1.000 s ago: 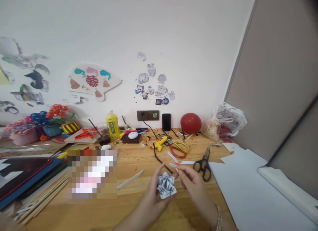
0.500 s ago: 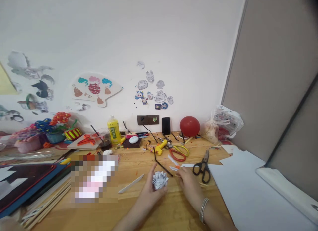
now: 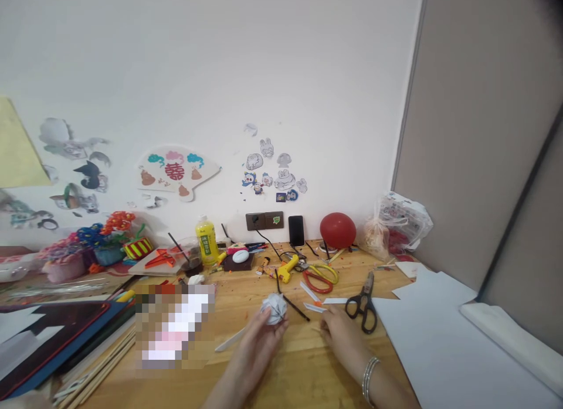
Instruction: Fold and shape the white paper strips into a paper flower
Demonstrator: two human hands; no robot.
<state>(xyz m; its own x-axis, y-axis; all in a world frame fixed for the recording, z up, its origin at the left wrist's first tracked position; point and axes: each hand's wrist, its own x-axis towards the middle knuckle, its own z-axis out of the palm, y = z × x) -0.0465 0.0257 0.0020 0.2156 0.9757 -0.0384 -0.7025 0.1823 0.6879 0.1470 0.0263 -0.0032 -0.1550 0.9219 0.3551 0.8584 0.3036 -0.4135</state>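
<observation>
My left hand (image 3: 259,338) is closed around a pleated white paper ball (image 3: 275,309), lifted above the wooden table, its folded side partly showing. To the right, my right hand (image 3: 345,336) is low over the table with fingers pinched together. A thin, pale wooden-looking stick (image 3: 315,327) pokes out from its fingertips, mostly hidden by the hand. Just beyond those fingers lie white paper strips (image 3: 315,307) with a bit of orange. A black bent straw (image 3: 295,306) rests between the hands, and a white paper strip (image 3: 229,340) lies left of the left hand.
Black-handled scissors (image 3: 363,306) lie right of my right hand, beside large white paper sheets (image 3: 435,338). Farther back are a yellow glue gun (image 3: 288,268), red-and-yellow-handled scissors (image 3: 320,280), a red balloon (image 3: 338,230) and a yellow bottle (image 3: 206,242). Wooden sticks (image 3: 103,362) lie at left.
My left hand has turned the paper ball and raised it slightly, so another side shows. The right hand stays near the paper strips. The whole view has shifted a little.
</observation>
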